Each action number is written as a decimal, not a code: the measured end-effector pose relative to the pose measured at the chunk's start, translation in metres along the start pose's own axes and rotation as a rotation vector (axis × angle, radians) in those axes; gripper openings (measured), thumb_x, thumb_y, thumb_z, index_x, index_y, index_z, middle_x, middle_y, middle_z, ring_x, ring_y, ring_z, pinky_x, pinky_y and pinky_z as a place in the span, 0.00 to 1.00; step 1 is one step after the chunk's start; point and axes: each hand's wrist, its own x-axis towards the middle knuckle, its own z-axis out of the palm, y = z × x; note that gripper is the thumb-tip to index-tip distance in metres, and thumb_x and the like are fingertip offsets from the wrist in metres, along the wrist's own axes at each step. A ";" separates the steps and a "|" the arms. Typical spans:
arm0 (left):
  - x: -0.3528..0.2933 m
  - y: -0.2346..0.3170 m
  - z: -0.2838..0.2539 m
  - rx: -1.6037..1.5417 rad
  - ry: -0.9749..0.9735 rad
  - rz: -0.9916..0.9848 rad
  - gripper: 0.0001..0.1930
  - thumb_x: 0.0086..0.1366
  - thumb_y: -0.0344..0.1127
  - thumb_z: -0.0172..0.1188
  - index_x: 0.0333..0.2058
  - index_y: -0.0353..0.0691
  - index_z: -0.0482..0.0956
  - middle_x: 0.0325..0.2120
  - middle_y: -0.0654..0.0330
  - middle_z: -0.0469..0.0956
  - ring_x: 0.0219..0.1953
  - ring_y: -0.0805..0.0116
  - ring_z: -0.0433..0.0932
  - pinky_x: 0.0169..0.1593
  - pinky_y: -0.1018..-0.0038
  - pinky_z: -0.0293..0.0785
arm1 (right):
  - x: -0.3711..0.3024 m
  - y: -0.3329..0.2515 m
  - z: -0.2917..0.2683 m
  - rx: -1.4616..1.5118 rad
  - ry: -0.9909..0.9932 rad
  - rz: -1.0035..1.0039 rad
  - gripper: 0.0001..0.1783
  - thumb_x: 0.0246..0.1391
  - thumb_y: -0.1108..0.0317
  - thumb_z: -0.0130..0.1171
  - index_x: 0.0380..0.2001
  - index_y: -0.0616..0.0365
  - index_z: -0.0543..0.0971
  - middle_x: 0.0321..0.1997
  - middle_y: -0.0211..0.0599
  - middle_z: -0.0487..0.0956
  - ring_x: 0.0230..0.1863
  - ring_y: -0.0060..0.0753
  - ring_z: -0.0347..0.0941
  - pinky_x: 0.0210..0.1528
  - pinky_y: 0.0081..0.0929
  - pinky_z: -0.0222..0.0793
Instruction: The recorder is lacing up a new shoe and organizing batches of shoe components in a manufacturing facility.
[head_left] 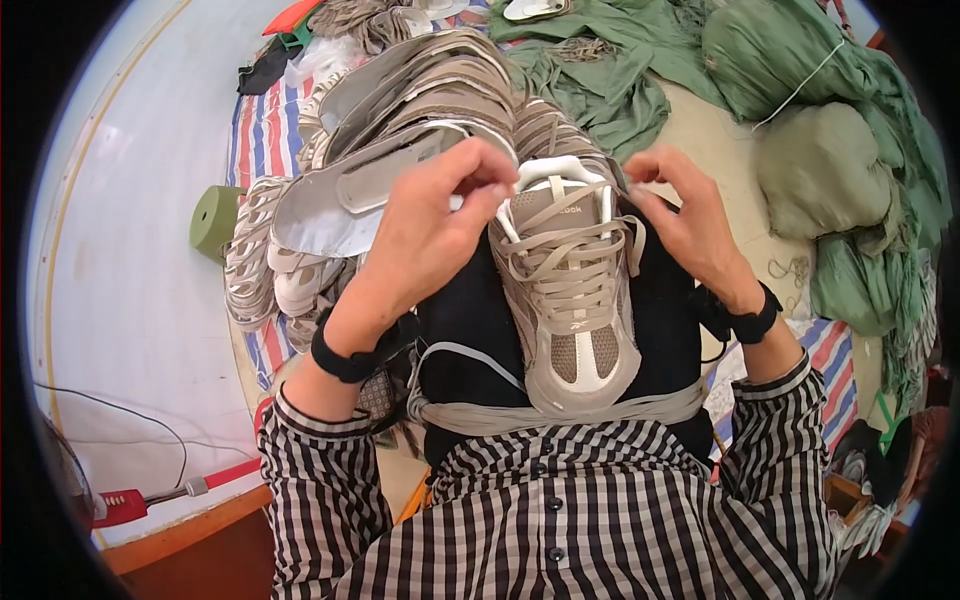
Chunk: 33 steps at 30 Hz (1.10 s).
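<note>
A beige and white lace-up sneaker (570,300) rests on my black-covered lap, its toe toward me. Flat taupe laces (570,250) cross its tongue, and a loose loop hangs on the right side. My left hand (435,225) is at the left of the collar, thumb and fingers pinched together. A small white bit shows by its fingers; what they grip is unclear. Across from it, my right hand (690,215) is curled beside the collar's right edge, thumb and fingertips drawn close. Anything between them is too blurred to name.
Stacked sneakers and shoe uppers (420,100) lie just beyond my left hand on a striped sheet (265,130). A green roll (215,222) stands by the white wall. Green cloth sacks (825,170) lie at the right. A taupe cord (660,408) crosses my lap.
</note>
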 end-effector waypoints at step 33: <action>0.065 -0.024 0.043 -0.281 -0.689 -0.267 0.04 0.56 0.28 0.60 0.29 0.38 0.82 0.23 0.73 0.75 0.27 0.83 0.68 0.31 0.81 0.66 | -0.019 -0.025 0.004 0.299 -0.171 0.200 0.08 0.49 0.78 0.55 0.35 0.61 0.75 0.25 0.30 0.74 0.25 0.17 0.66 0.29 0.21 0.65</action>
